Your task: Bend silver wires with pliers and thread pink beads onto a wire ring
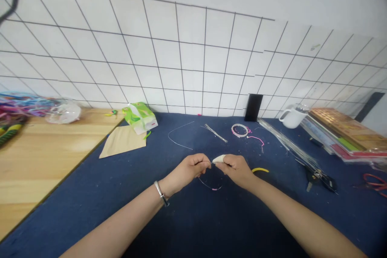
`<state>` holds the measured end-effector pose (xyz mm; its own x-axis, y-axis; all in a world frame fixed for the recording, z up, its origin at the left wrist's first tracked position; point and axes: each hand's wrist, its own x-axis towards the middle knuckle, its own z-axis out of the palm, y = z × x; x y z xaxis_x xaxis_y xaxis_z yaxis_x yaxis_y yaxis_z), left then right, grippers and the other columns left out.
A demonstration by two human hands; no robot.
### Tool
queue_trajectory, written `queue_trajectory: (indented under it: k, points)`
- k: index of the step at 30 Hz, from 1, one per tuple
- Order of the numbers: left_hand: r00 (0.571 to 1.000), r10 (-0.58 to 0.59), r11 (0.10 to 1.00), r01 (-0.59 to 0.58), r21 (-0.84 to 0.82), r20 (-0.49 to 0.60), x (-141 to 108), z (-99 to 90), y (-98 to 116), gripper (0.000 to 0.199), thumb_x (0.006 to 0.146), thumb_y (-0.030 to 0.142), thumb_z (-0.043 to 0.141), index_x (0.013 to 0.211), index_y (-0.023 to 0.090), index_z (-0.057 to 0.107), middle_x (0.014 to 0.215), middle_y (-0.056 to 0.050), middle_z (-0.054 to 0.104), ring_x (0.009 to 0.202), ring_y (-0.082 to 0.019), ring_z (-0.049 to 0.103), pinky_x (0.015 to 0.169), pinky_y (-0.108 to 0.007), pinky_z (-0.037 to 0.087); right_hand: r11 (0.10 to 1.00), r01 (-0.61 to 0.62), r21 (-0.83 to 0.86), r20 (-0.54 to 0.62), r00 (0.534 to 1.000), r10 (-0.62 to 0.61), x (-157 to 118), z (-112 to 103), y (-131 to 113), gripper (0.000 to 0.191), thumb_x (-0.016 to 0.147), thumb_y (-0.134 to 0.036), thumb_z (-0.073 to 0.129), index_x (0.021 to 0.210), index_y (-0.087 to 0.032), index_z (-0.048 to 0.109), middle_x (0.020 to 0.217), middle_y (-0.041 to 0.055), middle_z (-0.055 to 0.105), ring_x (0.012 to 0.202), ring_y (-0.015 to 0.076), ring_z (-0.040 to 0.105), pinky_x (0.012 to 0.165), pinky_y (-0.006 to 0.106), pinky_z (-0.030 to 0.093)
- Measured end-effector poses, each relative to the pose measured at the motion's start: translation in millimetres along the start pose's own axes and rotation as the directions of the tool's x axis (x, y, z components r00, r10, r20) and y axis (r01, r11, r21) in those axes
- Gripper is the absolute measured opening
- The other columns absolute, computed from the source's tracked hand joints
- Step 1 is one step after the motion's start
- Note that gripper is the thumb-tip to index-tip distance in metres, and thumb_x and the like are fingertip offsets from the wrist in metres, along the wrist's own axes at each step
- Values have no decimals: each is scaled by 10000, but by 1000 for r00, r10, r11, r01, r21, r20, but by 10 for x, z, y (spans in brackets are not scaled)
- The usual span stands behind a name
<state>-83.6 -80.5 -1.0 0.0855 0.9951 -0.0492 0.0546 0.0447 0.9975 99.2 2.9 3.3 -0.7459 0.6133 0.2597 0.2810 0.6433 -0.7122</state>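
My left hand [193,167] is closed in a pinch on a thin wire [205,184], which curves below both hands above the dark blue cloth. A small pink piece [214,189] sits on the low part of that curve. Just to the right, fingertips almost meeting the left ones, my right hand [237,169] pinches the wire's other part. A white covering or white piece [218,159] shows at its index finger; I cannot tell which. Beside the right wrist, a yellow curved handle-like piece [260,169] sticks out, partly hidden.
Behind the hands lie a loose wire [178,143], a short wire bundle [216,133] and a white ring [240,130] with pink cord. Rightward are long wires [278,135], keys [310,181], a white mug [293,117] and stacked books [347,133]. A green packet [139,117] stands left.
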Motion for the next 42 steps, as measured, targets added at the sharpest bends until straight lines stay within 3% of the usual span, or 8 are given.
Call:
queue_trajectory:
  k: [4,8,11,14,20,26,35,42]
  points:
    - [999,-13,999,15,-33,47,9,-9,13,193,816,312,504,790,135,577,624,22,489,584,-85,453,578,-213,344,933,-181,312,155,978,138,-38,-19,22,220,826,-351,504,818,-172,632,569,-30,518,544,97,482,552,227,364]
    - [997,-24,980,37,-193,69,32,10,-11,214,820,343,505,793,136,549,579,40,437,503,-66,403,520,-209,310,666,-303,682,263,951,163,-57,29,65,232,828,-359,504,861,-154,608,560,-36,496,553,96,489,646,288,426]
    - [998,-35,977,46,-209,56,48,20,-22,227,825,359,500,778,141,539,541,64,336,460,-49,271,469,-197,236,472,-351,809,306,936,171,-60,74,79,218,826,-350,510,805,-151,596,515,-66,377,483,77,412,621,316,450]
    - [997,-55,981,63,-181,48,61,14,-13,222,830,353,497,781,142,539,551,67,292,468,-48,210,455,-197,176,404,-349,846,288,935,205,-56,96,70,182,814,-316,536,773,-146,586,512,-78,299,453,57,291,519,251,395]
    - [996,-84,977,90,-191,39,85,-2,-12,225,818,363,507,774,144,538,561,62,302,465,-49,190,448,-200,157,372,-390,842,317,916,245,-57,99,54,174,812,-324,532,773,-157,560,518,-86,244,445,45,183,443,199,194]
    - [983,-137,959,162,-233,121,79,-38,-2,266,812,392,511,789,132,565,569,56,305,467,-49,187,445,-211,136,388,-401,830,331,913,238,-70,102,70,178,812,-327,529,779,-154,556,531,-83,258,452,45,184,455,211,163]
    - [970,-185,968,208,-139,160,66,-47,1,272,793,418,527,779,150,569,525,68,275,455,-57,168,439,-214,128,458,-422,782,354,906,230,-71,115,47,189,812,-324,527,790,-143,578,510,-85,271,447,47,194,453,209,170]
    - [985,-153,983,160,-90,82,70,-59,3,248,819,394,494,760,161,556,510,74,257,443,-58,172,428,-210,132,484,-392,782,334,920,205,-51,117,136,211,824,-343,505,831,-144,576,548,-48,437,497,79,432,568,264,393]
